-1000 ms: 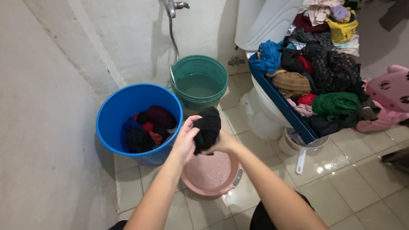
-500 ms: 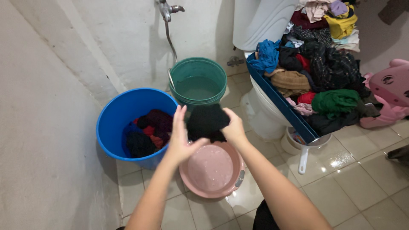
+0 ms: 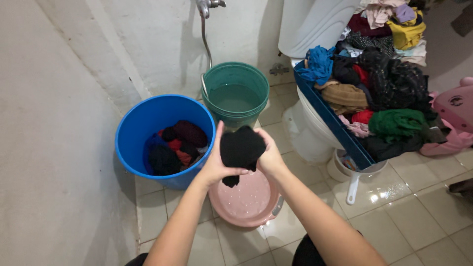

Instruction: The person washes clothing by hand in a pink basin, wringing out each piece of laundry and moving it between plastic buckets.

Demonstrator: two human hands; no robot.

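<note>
Seen from above, the left hand (image 3: pixel 213 165) and right hand (image 3: pixel 268 156) each keep a closed grip on one side of a bunched black cloth (image 3: pixel 240 149), held in the air between them over a pink basin (image 3: pixel 249 204) on the tiled floor. Just left stands a blue bucket (image 3: pixel 148 118) with dark and red clothes inside, and behind it a green bucket (image 3: pixel 236 79) of water. To the right, a blue tray (image 3: pixel 329 120) heaped with clothes rests on a white toilet (image 3: pixel 308 125).

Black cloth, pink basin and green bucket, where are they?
black cloth (image 3: pixel 240 147), head view, middle of the bunched fabric.
pink basin (image 3: pixel 249 199), head view, bare inside bottom.
green bucket (image 3: pixel 211 81), head view, left rim.
</note>
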